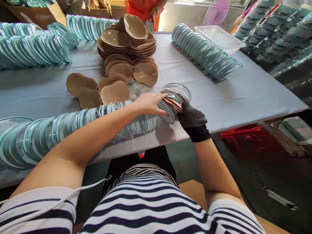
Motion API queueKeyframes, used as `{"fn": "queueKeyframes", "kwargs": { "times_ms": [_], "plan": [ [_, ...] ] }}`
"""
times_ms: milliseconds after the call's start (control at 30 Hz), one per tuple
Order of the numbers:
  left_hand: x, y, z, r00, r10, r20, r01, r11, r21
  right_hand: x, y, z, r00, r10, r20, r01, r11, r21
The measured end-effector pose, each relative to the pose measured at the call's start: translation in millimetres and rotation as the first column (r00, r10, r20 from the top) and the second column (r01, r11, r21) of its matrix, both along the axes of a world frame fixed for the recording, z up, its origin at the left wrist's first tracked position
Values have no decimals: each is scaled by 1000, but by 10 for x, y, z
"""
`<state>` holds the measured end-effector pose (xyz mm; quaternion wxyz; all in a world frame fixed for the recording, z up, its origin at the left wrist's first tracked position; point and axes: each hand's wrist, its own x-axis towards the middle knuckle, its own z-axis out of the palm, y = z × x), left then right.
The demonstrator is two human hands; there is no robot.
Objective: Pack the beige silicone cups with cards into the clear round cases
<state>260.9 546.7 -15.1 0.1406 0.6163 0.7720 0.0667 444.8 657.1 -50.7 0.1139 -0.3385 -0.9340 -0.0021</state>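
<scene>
The left hand (148,103) lies flat along the end of the lid row (73,130) on the tabletop (243,94), fingers extended. The gloved right hand (192,118) pinches the end lid (170,107). Likely seating it; next it needs squaring up.

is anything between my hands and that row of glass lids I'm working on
Nothing visible. Your left hand rests on the row of glass lids, and your gloved right hand presses its end by the table edge.
</scene>
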Motion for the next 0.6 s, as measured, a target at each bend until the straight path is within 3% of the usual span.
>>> {"fn": "queueKeyframes", "kwargs": {
  "times_ms": [167, 267, 333, 467, 600],
  "plan": [
    [2, 106, -32, 1000, 13, -5, -13, 1000, 16, 41, 12, -411, 988, 111, -103, -114, 993, -28],
    [-7, 139, -36, 999, -6, -33, 6, 1000, 10, -55, 16, -524, 986, 106, -127, -112, 993, -39],
    [-20, 149, -30, 999, 18, -35, -18, 1000, 7, -92, 2, -486, 992, 83, -91, -86, 996, -34],
    [-40, 168, -9, 997, 73, -30, -74, 997, -16, -12, -46, -220, 997, 75, 35, -73, 995, -65],
    [-48, 182, 7, 996, 85, -28, -86, 995, -41, 98, -62, -93, 993, 83, -87, -88, 994, -63]
  ]
}}
